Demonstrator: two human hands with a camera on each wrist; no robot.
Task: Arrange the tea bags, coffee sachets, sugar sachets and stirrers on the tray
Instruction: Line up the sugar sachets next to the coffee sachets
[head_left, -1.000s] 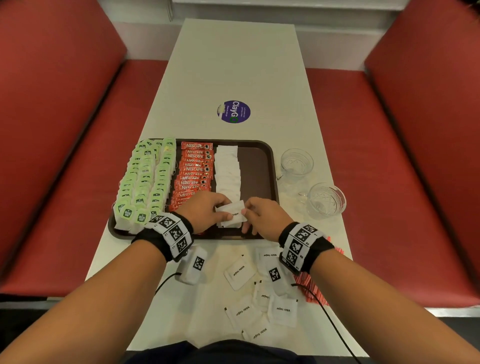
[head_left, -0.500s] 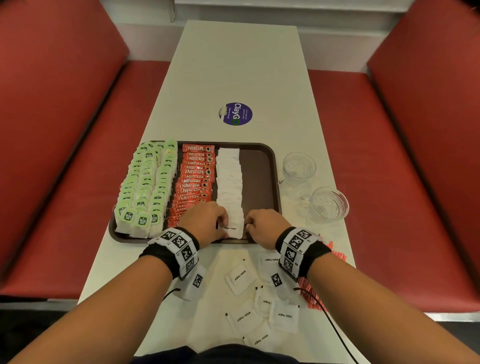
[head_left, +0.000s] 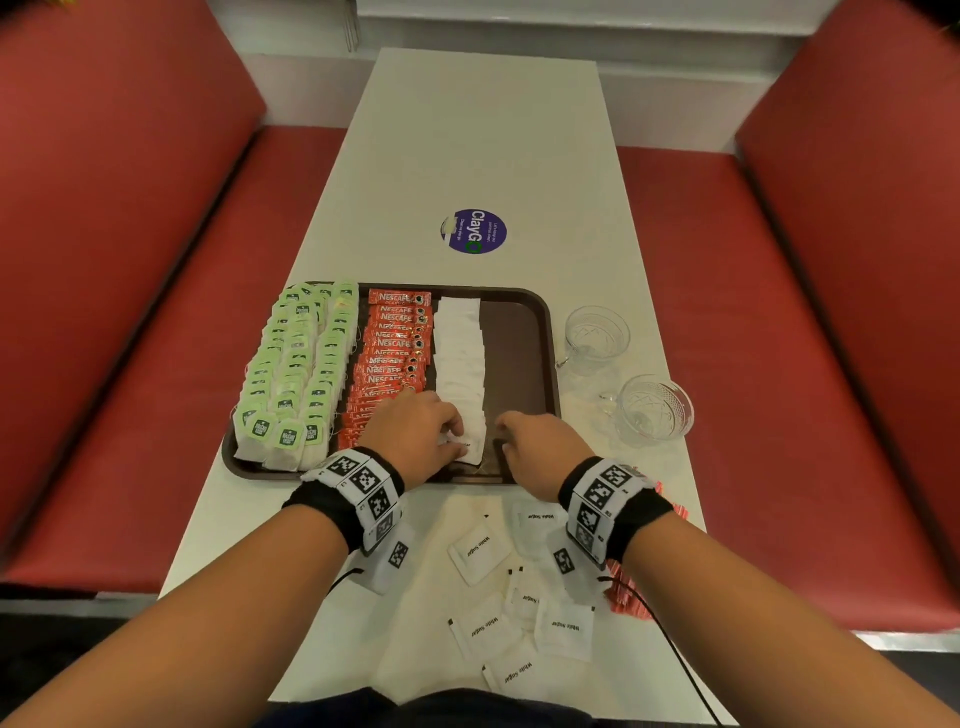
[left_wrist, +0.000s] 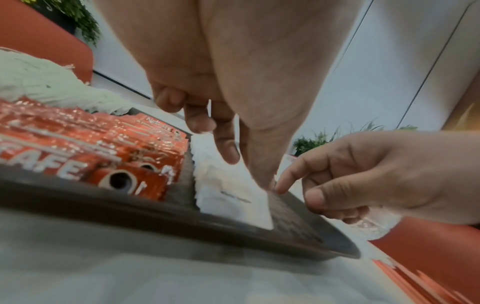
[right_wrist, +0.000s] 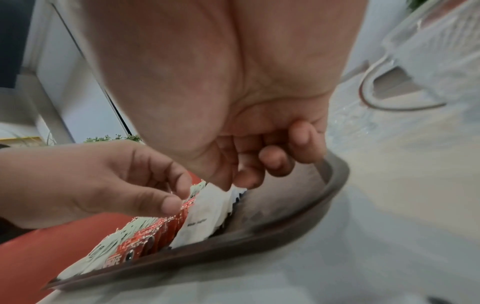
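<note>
Left hand (head_left: 415, 434) fingers rest, apparently uncurled, on nearest sugar sachet (head_left: 470, 447); right hand (head_left: 537, 441) loosely curled, empty, over tray (head_left: 524, 332) near edge; glass cups (head_left: 597, 335) beside its right edge.

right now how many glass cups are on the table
2. One glass cup stands on the table just right of the tray; the other glass cup stands nearer the person, further right. None looks hidden.

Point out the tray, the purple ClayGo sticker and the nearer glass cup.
tray (head_left: 519, 338): head view, bare brown floor right of the sugar row.
ClayGo sticker (head_left: 474, 231): head view, its centre.
nearer glass cup (head_left: 655, 410): head view, its bowl.
</note>
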